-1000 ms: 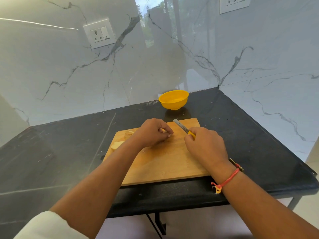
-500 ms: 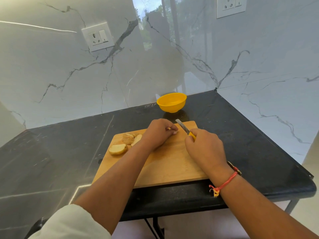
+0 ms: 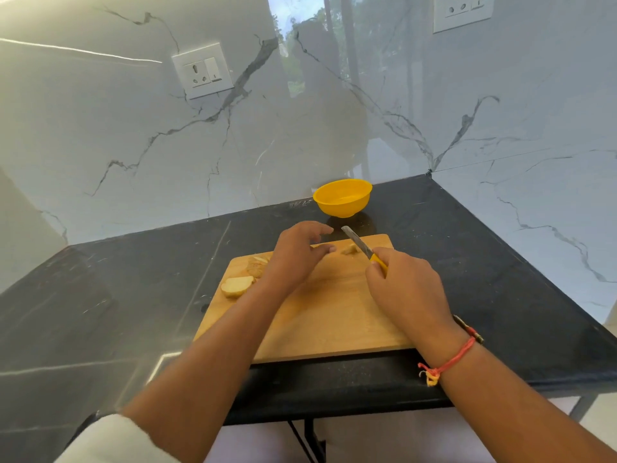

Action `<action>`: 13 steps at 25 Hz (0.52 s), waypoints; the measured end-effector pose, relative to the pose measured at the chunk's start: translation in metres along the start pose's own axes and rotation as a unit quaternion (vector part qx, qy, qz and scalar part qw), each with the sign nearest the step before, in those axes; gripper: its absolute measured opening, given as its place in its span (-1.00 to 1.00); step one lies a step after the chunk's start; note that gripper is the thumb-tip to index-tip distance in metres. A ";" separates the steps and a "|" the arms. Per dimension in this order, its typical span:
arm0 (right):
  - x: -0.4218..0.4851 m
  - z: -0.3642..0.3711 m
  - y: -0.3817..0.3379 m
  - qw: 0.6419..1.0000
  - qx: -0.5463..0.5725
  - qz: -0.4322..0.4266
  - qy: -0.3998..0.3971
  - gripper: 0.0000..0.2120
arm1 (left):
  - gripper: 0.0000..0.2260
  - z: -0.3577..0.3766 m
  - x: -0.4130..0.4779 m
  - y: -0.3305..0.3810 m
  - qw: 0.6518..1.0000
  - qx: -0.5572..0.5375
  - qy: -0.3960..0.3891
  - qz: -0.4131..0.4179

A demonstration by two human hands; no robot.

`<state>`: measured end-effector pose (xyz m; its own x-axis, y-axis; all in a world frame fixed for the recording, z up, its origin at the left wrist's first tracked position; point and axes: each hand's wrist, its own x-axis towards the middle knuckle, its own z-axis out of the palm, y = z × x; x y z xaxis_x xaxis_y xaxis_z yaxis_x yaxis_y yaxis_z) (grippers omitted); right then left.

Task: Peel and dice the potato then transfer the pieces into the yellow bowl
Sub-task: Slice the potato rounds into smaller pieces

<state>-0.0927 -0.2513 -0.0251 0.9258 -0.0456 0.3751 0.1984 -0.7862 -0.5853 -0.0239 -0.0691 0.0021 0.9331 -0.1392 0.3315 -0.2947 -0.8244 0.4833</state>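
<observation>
A wooden cutting board point(image 3: 334, 315) lies on the black counter. My right hand point(image 3: 405, 289) grips a yellow-handled knife point(image 3: 362, 247), its blade pointing toward the back, with a small potato piece point(image 3: 349, 250) lying just left of the blade. Over the board's far edge my left hand point(image 3: 297, 253) hovers with fingers loosely spread, holding nothing. Potato slices point(image 3: 237, 286) and a peel-covered piece point(image 3: 255, 267) lie at the board's left corner. The yellow bowl point(image 3: 343, 197) stands behind the board near the wall.
The black counter point(image 3: 100, 312) sits in a corner of marble walls. Wall sockets point(image 3: 202, 71) are mounted above on the left, and a second socket point(image 3: 462, 10) is at top right. The counter's front edge runs just below the board.
My left hand has lifted off the potato and its fingers have spread, uncovering the small piece beside the blade. The view shifted slightly.
</observation>
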 end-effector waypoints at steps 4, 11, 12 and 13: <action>-0.009 -0.004 -0.012 0.994 -0.035 -0.080 -0.061 -0.70 | -0.81 -0.067 -0.031 -0.039 0.995 0.072 -0.031 -0.067; -0.012 -0.003 -0.020 0.986 -0.061 -0.128 -0.088 -0.65 | -0.65 -0.114 -0.073 -0.078 0.972 0.112 -0.139 -0.155; -0.012 -0.003 -0.020 0.986 -0.057 -0.128 -0.093 -0.65 | -0.67 -0.110 -0.073 -0.081 0.974 0.108 -0.129 -0.151; -0.012 -0.003 -0.019 0.986 -0.054 -0.127 -0.096 -0.64 | -0.69 -0.105 -0.073 -0.083 0.977 0.105 -0.113 -0.148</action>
<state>-0.1088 -0.2379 -0.0159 0.8965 0.2703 0.3509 0.4058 -0.8189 -0.4058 -0.0895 0.0674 0.0231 0.9997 0.0242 0.0031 0.0217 -0.9381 0.3457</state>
